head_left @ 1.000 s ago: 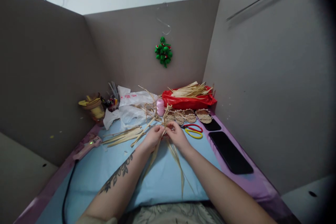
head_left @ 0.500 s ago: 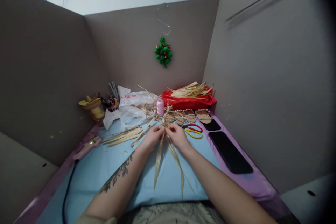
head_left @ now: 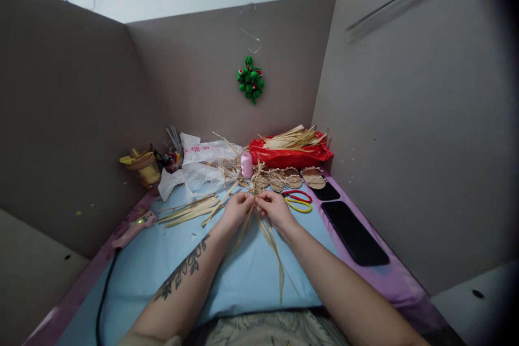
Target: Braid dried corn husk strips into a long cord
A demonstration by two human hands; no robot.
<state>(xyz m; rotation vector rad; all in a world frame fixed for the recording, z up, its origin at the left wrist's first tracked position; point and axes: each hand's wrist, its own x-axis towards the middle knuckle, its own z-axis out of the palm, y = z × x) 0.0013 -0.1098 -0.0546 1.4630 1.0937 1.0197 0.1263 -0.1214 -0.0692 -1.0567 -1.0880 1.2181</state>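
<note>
My left hand (head_left: 239,210) and my right hand (head_left: 272,206) meet over the middle of the blue cloth, thumbs and forefingers pinched close together. Between them they grip a braid of dried, straw-coloured leaf strips (head_left: 258,178), whose plaited part runs away from me. Loose tails of the strips (head_left: 274,248) hang toward me, one under my left wrist and others below my right hand. My fingers partly hide the spot where the strips cross. Right of my right hand lie scissors (head_left: 299,201) with red and yellow handles.
Loose strips (head_left: 190,211) and a pink glue gun (head_left: 134,228) lie to the left. Behind are a pink thread spool (head_left: 246,165), white plastic bags (head_left: 206,154), woven round pieces (head_left: 292,178) and a red bag (head_left: 284,158) of strips. A black phone (head_left: 357,232) lies at right.
The left hanging strip has swung leftward, under my left wrist. Both hands keep their pinch in nearly the same place. The whole view has shifted slightly.
</note>
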